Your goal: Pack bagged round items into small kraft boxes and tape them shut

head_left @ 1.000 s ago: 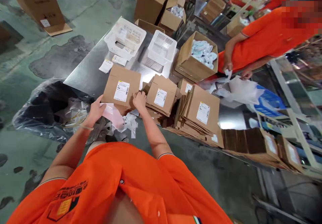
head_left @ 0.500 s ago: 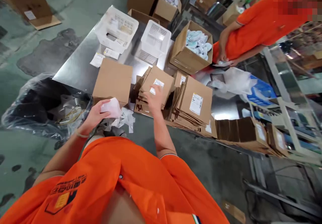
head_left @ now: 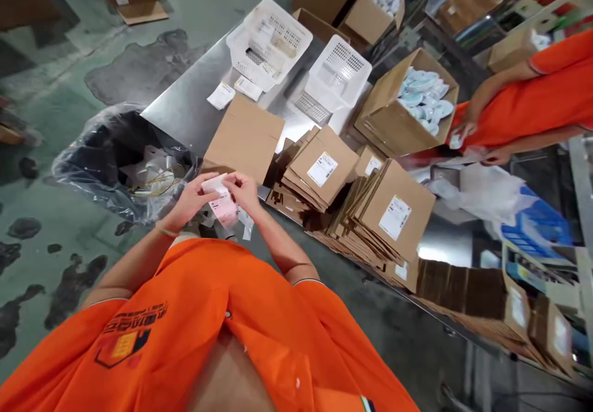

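Note:
My left hand (head_left: pixel 191 203) is closed around a small pad of pink-and-white printed labels (head_left: pixel 224 208), low in front of my body near the table edge. On the pad's right side, my right hand (head_left: pixel 244 192) pinches its upper edge between thumb and fingers. Just beyond my hands a plain brown cardboard box (head_left: pixel 246 135) lies on the metal table (head_left: pixel 178 106). To its right sits a stack of flat cartons (head_left: pixel 306 168), the top one bearing a white label (head_left: pixel 323 169). Translucent scraps (head_left: pixel 245 222) hang below my right hand.
A lined bin (head_left: pixel 74 171) stands left of the table. Two white baskets (head_left: pixel 296 29) and loose paper slips (head_left: pixel 221 95) lie at the back. Rightward are another labelled carton stack (head_left: pixel 393 208) and an open box of wrapped discs (head_left: pixel 384 112). A co-worker (head_left: pixel 556 100) stands across the table.
My right hand has left the carton stack and come over to the labels, now gripping their edge. My left hand still holds them. The view has shifted, so the table appears further right.

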### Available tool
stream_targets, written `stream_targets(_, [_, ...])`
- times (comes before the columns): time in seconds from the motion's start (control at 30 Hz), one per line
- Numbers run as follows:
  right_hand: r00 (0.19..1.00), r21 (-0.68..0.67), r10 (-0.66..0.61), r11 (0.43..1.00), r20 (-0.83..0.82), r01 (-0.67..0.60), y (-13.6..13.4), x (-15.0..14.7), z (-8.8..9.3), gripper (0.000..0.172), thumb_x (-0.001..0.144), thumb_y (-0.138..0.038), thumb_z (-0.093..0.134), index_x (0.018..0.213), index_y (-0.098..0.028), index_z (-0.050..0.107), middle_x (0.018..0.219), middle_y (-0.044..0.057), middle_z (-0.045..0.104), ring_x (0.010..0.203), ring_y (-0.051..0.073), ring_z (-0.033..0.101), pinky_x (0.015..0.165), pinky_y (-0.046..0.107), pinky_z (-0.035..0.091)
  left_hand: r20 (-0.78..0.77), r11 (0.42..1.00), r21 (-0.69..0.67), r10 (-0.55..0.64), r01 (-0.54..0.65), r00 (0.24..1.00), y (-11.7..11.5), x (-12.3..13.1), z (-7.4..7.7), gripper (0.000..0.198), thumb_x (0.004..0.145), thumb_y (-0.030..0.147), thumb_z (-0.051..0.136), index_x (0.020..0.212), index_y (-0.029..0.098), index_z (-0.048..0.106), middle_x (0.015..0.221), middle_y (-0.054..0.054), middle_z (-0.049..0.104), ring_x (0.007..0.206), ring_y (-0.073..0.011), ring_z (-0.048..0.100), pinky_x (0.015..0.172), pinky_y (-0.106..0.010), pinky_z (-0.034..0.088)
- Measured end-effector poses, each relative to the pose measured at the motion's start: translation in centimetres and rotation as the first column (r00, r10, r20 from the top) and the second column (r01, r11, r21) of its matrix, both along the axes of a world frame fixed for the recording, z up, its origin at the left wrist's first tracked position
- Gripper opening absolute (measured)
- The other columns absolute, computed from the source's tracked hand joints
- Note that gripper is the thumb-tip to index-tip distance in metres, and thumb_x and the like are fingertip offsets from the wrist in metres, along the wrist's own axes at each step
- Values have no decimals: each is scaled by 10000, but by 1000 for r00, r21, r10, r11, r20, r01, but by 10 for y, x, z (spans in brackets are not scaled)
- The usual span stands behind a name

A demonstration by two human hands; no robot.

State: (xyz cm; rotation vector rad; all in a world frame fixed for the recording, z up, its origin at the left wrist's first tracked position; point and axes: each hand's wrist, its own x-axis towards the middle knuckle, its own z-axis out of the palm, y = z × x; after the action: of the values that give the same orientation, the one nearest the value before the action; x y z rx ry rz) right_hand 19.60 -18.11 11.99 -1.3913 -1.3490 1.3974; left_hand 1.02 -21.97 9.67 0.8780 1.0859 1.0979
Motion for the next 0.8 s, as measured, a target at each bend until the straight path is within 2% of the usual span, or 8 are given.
stream_targets(0.1, [1000,7,17,1000,22,-17,7,1,1,215,842,-406,839,833,-219,733,648,-46,603,559,137,539,562,262,450,-33,999,-34,-29,28,999,7,6,10,623,578,368,1018,1122,122,837,1061,-111,836,892,-237,765,853,-360,618])
stream_targets(0.2, [992,134,-13,991,126,-4,1,7,0,197,851,-398,860,846,-214,789,698,-16,668,611,159,604,613,286,507,-122,999,-35,-20,16,992,25,7,16,573,577,364,980,1084,126,858,1020,-102,840,860,-238,761,824,-361,610])
stream_targets(0.3, [957,343,-91,939,277,-10,-13,12,2,143,933,-309,775,823,-224,807,844,35,763,782,192,706,768,313,583,-204,999,-34,-47,40,978,38,7,18,592,558,361,980,1089,124,870,1016,-102,847,844,-241,761,793,-351,602])
stream_targets(0.4, [904,448,-176,894,389,-19,-10,19,11,184,992,-256,692,845,-228,799,1101,82,795,1037,218,742,937,328,601,-198,990,-78,-134,121,971,41,6,12,541,528,375,1000,984,112,877,944,-112,850,806,-254,759,778,-364,605])
stream_targets(0.5, [839,460,-312,884,446,84,35,33,24,163,1005,-287,682,897,-218,782,1300,115,724,1237,260,681,1043,378,582,-116,958,-166,-253,233,960,34,7,-4,534,452,420,1042,857,119,866,917,-137,853,835,-302,783,813,-419,635])
stream_targets(0.67, [732,330,-363,923,577,198,138,54,25,126,965,-285,701,967,-184,777,1230,116,662,1217,281,639,1115,445,552,-82,939,-276,-238,208,968,23,15,-41,597,440,493,1053,874,134,855,924,-125,858,887,-339,807,882,-504,658])
stream_targets(0.73, [694,281,-332,940,639,192,155,54,19,138,965,-275,705,1014,-170,780,1261,137,652,1252,292,617,1126,447,539,-88,936,-283,-244,211,966,19,11,-53,592,440,502,1055,858,137,846,890,-125,849,862,-339,804,871,-508,660])
stream_targets(0.8, [636,282,-346,938,690,205,155,48,13,248,984,-303,712,1184,-168,773,1363,175,639,1343,325,581,1168,484,509,-124,945,-245,-250,215,960,13,0,-62,555,463,532,1043,806,149,832,824,-126,826,794,-330,786,805,-487,661])
